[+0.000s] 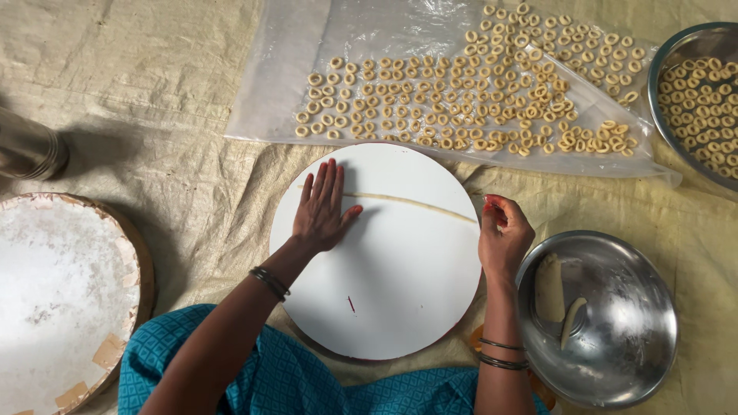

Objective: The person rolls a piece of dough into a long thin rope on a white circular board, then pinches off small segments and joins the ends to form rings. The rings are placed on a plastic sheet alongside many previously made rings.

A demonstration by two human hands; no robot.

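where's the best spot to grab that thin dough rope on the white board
Probably the right end of the dough rope, from above, beside the right hand. It lies flat and very thin across the board, so a light fingertip pinch suits. The left hand covers its left end.

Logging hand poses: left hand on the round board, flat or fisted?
Flat. The left hand lies palm-down with fingers spread on the white round board, over one end of the thin dough rope.

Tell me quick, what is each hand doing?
Left hand: open, flat on the dough strand.
Right hand: fingers curled at the strand's end, apparently pinching it.
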